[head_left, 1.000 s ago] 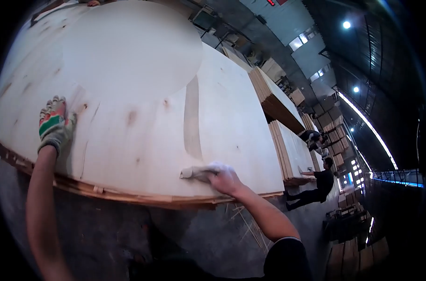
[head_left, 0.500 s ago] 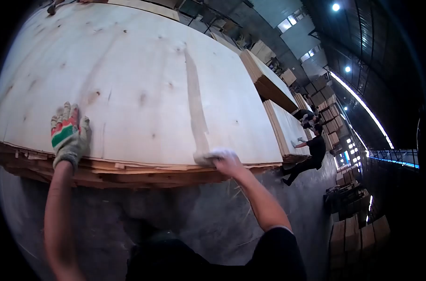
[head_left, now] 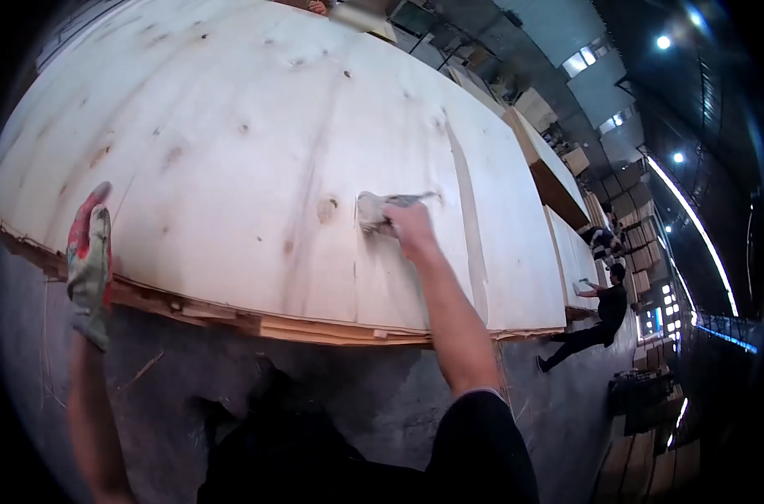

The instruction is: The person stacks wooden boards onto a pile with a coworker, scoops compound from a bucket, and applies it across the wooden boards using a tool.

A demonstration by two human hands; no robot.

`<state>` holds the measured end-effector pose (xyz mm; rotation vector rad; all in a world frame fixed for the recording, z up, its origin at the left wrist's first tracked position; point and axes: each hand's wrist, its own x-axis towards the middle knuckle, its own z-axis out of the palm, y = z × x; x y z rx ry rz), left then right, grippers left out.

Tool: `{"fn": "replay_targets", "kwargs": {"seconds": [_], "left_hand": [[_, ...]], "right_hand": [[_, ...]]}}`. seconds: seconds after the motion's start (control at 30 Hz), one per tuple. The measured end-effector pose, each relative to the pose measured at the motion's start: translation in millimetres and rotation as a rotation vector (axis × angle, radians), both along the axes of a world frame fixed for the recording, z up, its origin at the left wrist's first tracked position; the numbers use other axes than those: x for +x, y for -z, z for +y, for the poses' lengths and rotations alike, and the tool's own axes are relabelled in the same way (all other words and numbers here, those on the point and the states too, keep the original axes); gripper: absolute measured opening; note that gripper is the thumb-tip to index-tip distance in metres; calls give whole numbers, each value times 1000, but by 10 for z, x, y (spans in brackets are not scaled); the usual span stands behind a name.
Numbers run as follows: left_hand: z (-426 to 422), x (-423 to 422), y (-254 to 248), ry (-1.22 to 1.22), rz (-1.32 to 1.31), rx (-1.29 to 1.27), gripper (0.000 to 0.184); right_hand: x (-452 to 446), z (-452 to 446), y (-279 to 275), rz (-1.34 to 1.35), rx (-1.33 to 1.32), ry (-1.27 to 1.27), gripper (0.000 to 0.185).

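Note:
A large pale wood sheet (head_left: 231, 185) with knots lies on top of a stack of thin sheets. My left hand (head_left: 90, 252), in a white, red and green glove, is raised on edge at the sheet's near left border, its fingers extended and holding nothing. Near the middle of the sheet, my right hand (head_left: 403, 223) is closed around a scraper-like tool (head_left: 378, 210) with a pale, smeared end. To the right of it a long greyish strip (head_left: 470, 210) runs across the sheet from the near edge.
More board stacks (head_left: 550, 164) stand at the right. A person in dark clothes (head_left: 610, 307) leans over one of them, and another person is behind. At the far edge, part of someone's hand (head_left: 317, 7) shows. Grey floor (head_left: 357, 403) lies below the near edge.
My right hand has moved from the near edge up onto the sheet with the tool. My left hand has turned on edge and shifted left. The view has shifted too.

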<state>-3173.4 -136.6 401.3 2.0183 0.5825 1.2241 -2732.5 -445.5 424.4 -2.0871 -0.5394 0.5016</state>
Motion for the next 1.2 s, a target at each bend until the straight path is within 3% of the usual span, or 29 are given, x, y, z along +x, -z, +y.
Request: {"fn": "replay_targets", "kwargs": {"seconds": [0.03, 0.07, 0.1, 0.13, 0.17, 0.2, 0.23, 0.3, 0.4, 0.47, 0.53, 0.6, 0.63, 0.67, 0.7, 0.77, 0.8, 0.83, 0.87, 0.9, 0.97, 1.03, 1.07, 1.1, 1.13, 1.2], "left_hand": [[258, -58, -72, -107, 227, -21, 50], [481, -111, -110, -216, 453, -43, 48], [672, -185, -67, -322, 688, -67, 46], [1013, -363, 143, -291, 689, -59, 46], [1485, -579, 452, -364, 767, 214, 47], [1739, -733, 575, -416, 824, 296, 47], [1787, -775, 564, -441, 880, 305, 47], [1819, -795, 515, -445, 906, 330, 47], [1661, -692, 383, -442, 896, 378, 47], [1600, -723, 345, -425, 861, 411, 47], [1668, -734, 360, -379, 808, 448, 47], [2053, -791, 433, -319, 719, 526, 48], [2284, -802, 370, -316, 722, 504, 48], [2548, -820, 288, -327, 721, 480, 49], [2941, -912, 286, -366, 725, 437, 47], [3915, -1261, 444, -504, 859, 356, 48], [4141, -1353, 362, -608, 984, 259, 48], [4258, -1473, 376, -634, 983, 250, 48], [4325, -1571, 328, -648, 992, 242, 48], [4374, -1649, 380, -648, 1027, 245, 48], [4416, -1807, 491, -646, 1108, 254, 49], [4495, -1975, 710, -634, 1228, 275, 49], [4570, -2121, 848, -627, 1299, 282, 49], [4620, -2277, 1007, -610, 1378, 305, 49], [4662, -2465, 1191, -580, 1478, 352, 49], [4724, -2771, 1573, -485, 1682, 478, 50]], "right_hand": [[82, 281, 34, -410, -475, 30, 28], [84, 506, 38, -422, -479, 45, 28], [48, 682, 58, -658, -447, 6, 27], [-24, 715, 97, -882, -416, -23, 27], [-67, 622, 107, -876, -434, 13, 27], [-94, 492, 67, -830, -394, -128, 25], [-140, 353, -16, -780, -356, -272, 25], [-446, -93, -98, -510, -442, -292, 32], [-1330, -726, -112, -644, -424, -414, 36], [-1951, -849, -43, -829, -436, -230, 24], [-2257, -703, -110, -616, -356, -68, 19], [-2176, -589, -237, -322, -564, 0, 28], [-2368, -135, -815, -266, -726, 25, 33], [-2506, 242, -1195, -279, -636, 75, 33], [-2289, 416, -1204, -434, -363, -69, 32], [-2089, 1033, -1683, -526, -414, -103, 26], [-1935, 1392, -1805, -628, -397, -129, 27], [-1798, 1785, -1906, -684, -351, -170, 30], [-1615, 2213, -1969, -717, -488, -117, 33], [-1523, 2643, -1988, -759, -405, -149, 34], [-914, 3394, -1709, -802, -247, -175, 26], [-270, 4162, -1315, -639, -234, -118, 26], [90, 4499, -1013, -319, 57, -158, 23], [196, 4785, -859, -35, 216, -141, 14], [385, 5069, -639, 75, 261, -74, 15], [1064, 5629, 63, -137, 28, 125, 24]]}}
